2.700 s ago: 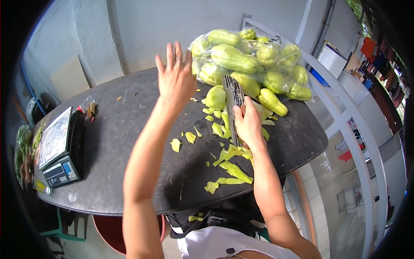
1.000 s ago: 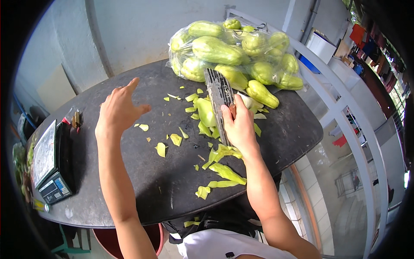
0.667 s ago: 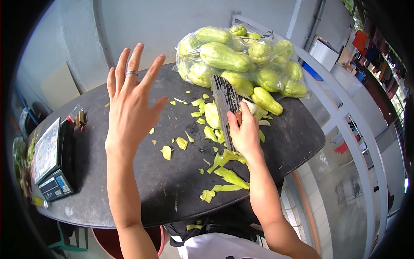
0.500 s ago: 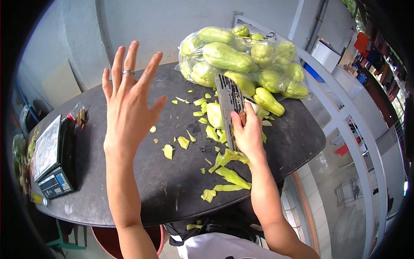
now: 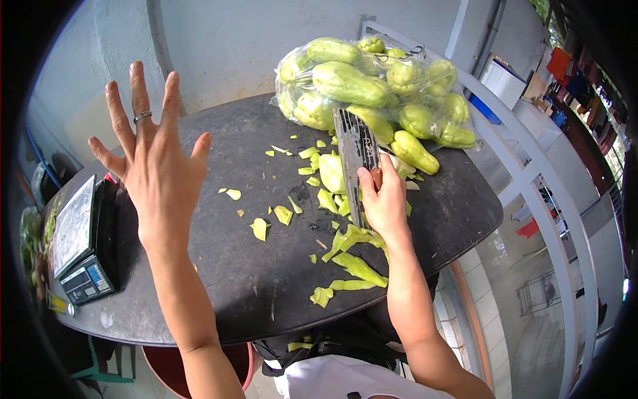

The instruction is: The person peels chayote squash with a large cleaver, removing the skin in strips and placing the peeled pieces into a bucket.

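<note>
Splayed, empty fingers [image 5: 139,100] on left hand [image 5: 161,166].
Brown-handled, black-streaked metal cleaver [image 5: 356,143] clasped in right hand [image 5: 385,205]; apparently mid-peeling; before cutting, steady pale-green rounded gourd [image 5: 331,174] left of cleaver.

Bright daylight is being poured over the tabletop [image 5: 226,266]; the plastic bag [image 5: 380,66] is flecked with glare, the scale's pan [image 5: 73,223] is washed pale, a shadow is thrown along the near edge. The left hand [image 5: 161,174] is caught crisply; the railing [image 5: 527,177] is bowed by the fisheye, corners swallowed in black.
</note>
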`<state>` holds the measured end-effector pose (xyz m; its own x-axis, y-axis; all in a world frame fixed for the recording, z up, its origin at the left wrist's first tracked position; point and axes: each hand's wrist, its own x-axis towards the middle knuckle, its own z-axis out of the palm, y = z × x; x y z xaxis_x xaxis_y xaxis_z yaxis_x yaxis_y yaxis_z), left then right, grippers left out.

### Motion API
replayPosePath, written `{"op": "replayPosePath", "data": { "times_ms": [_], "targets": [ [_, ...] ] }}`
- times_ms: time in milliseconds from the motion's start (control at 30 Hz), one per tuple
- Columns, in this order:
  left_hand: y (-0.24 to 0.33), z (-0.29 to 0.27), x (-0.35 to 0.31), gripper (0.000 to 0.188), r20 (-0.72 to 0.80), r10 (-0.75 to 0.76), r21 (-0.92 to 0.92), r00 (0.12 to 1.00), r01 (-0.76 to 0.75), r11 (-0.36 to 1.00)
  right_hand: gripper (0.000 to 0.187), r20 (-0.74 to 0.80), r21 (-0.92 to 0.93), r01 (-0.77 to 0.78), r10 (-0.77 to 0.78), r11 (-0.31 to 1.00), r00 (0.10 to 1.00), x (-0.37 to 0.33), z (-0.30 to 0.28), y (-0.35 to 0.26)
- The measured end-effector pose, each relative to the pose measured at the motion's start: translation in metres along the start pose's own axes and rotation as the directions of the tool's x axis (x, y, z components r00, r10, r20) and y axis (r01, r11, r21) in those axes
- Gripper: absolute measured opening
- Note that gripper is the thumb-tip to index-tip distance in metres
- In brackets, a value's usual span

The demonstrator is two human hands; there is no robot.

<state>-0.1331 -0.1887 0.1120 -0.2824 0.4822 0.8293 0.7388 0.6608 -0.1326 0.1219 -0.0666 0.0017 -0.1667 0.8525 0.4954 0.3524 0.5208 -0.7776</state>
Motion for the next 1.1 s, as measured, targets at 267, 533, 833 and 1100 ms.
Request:
{"op": "replayPosePath", "data": {
  "times_ms": [267, 533, 833, 1100],
  "targets": [
    [-0.002, -0.001, -0.001, 0.079, 0.064, -0.049, -0.016, 0.997, 0.050, 0.999, 0.017, -0.011, -0.004, 0.009, -0.009, 1.000, 1.000, -0.001, 0.000, 0.004],
    [0.002, -0.004, -0.001, 0.075, 0.202, -0.070, -0.057, 0.977, 0.083, 0.995, 0.016, -0.006, 0.034, 0.002, -0.001, 0.999, 1.000, -0.001, -0.001, 0.002],
    [0.001, -0.008, 0.000, 0.073, 0.241, -0.036, -0.155, 0.970, 0.075, 0.985, 0.015, -0.018, 0.039, 0.008, -0.008, 0.999, 1.000, -0.002, -0.002, 0.003],
    [0.002, -0.007, 0.000, 0.075, 0.217, -0.034, -0.134, 0.976, 0.064, 0.989, 0.014, -0.019, 0.046, 0.020, -0.019, 0.999, 1.000, -0.002, -0.002, 0.007]
  ]
}}
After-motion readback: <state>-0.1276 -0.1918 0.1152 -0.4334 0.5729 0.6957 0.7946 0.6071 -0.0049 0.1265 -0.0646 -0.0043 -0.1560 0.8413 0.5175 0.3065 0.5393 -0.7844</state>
